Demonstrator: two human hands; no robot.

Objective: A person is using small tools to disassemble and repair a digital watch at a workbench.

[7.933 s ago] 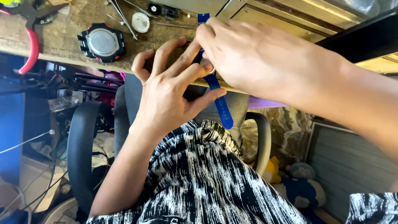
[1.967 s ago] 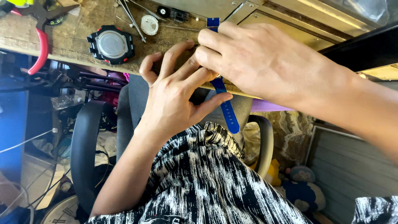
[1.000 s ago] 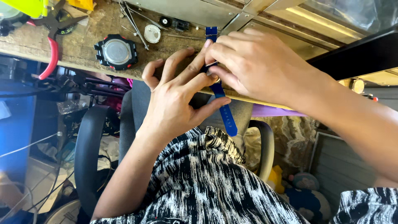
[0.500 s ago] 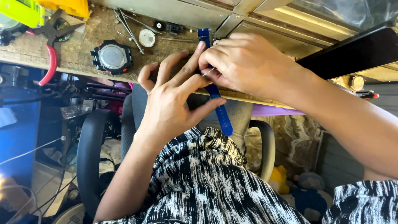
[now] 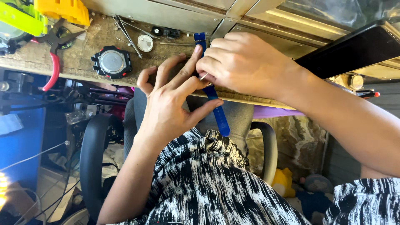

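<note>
The left hand (image 5: 171,104) lies spread at the near edge of the worn wooden workbench (image 5: 83,62), fingers fanned, its thumb and forefinger pressed against a blue watch strap (image 5: 218,114) so that the strap is pinned between them. The right hand (image 5: 241,64) is curled over the strap's upper part, fingertips pinched around a thin metal tool (image 5: 203,76) whose tip shows just below the knuckles; what the tip touches is hidden by the fingers. The strap runs from the bench top, where its far end (image 5: 200,39) pokes out above the right hand, down over the bench edge and hangs free in front of the grey chair back. To the left on the bench sits a black watch case (image 5: 111,62) with a round steel back, well apart from the hands. Beyond it lie tweezers (image 5: 125,31) and a small white round part (image 5: 145,43). Red-handled pliers (image 5: 52,62) rest at the far left, near a yellow box (image 5: 62,10).
</note>
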